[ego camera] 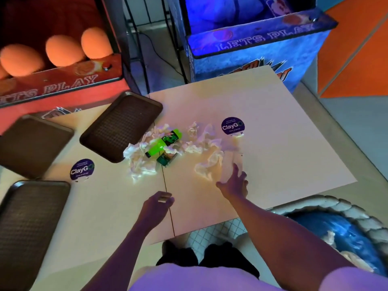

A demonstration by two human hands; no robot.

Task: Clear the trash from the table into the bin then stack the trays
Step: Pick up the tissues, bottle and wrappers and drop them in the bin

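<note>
A green soda bottle (pixel 163 142) lies on its side mid-table among crumpled white napkins (pixel 139 162), with a small dark green packet (pixel 167 159) beside it. More napkins (pixel 206 166) lie to its right, next to what looks like a clear plastic cup (pixel 232 162). My right hand (pixel 233 183) is over the table with fingers spread, its fingertips at the cup and the nearest napkin. My left hand (pixel 157 204) hovers near the front edge, fingers loosely curled, holding nothing. Three brown trays (pixel 121 124) (pixel 31 141) (pixel 27 227) lie separately on the left.
A bin (pixel 344 208) with a blue liner and a pale woven rim stands at the table's near right corner. Two round purple stickers (pixel 233 126) (pixel 82 169) are on the tabletop. Arcade basketball machines, red (pixel 52 85) and blue (pixel 258 51), stand behind the table.
</note>
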